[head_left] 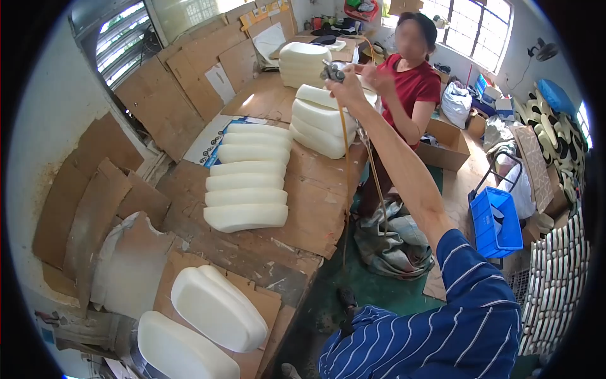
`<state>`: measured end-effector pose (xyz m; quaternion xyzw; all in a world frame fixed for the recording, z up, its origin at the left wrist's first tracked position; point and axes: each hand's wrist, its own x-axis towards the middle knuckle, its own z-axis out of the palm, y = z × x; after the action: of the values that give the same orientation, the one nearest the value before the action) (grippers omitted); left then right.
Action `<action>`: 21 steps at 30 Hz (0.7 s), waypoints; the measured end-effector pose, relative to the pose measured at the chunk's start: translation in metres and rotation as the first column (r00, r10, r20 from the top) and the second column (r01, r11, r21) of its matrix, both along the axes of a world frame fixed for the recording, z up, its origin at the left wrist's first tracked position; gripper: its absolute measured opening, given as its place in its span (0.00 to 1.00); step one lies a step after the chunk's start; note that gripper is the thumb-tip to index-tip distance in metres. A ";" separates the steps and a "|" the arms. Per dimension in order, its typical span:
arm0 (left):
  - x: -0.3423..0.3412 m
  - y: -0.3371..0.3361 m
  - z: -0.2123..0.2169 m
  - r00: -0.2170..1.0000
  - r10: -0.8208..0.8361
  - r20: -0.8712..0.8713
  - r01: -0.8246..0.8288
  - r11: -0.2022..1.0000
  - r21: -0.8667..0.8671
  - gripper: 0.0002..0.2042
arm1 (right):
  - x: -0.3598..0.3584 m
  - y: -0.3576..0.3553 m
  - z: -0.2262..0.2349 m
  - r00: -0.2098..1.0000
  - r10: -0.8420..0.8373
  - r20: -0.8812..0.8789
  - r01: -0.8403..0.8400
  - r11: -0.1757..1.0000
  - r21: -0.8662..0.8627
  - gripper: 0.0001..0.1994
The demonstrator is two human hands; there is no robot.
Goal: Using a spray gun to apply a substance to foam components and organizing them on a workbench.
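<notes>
The person's right hand [344, 88], arm stretched far forward in a blue striped sleeve [454, 322], is closed around a small metal spray gun [331, 72], held up above a stack of white foam pads [325, 120] at the far end of the cardboard-covered table [315, 208]. An amber hose [346, 189] hangs from the gun toward the floor. The left hand is out of view. A co-worker in a red shirt [413, 85] stands just beyond the gun. More foam pads [249, 177] lie in a row nearer.
</notes>
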<state>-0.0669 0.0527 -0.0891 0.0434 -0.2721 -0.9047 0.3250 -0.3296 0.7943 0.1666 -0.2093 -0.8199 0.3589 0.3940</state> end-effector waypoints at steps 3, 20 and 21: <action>0.004 -0.012 0.011 0.997 0.009 -0.071 -0.008 1.000 0.015 0.26 | -0.016 -0.026 0.008 0.995 -0.096 -0.026 0.098 0.989 0.108 0.13; -0.001 -0.070 -0.016 0.718 0.122 0.685 0.397 0.737 -0.547 0.30 | 0.205 -0.249 -0.092 0.881 0.422 0.213 -0.358 0.890 -0.282 0.09; -0.003 -0.064 -0.026 0.717 0.095 0.691 0.423 0.729 -0.538 0.30 | 0.198 -0.259 -0.089 0.904 0.312 0.291 -0.228 0.930 -0.289 0.08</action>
<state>-0.0702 -0.0118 -0.1152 0.2249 -0.6768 -0.6927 0.1077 -0.1313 0.5349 0.0777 -0.1979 -0.8440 0.4697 0.1668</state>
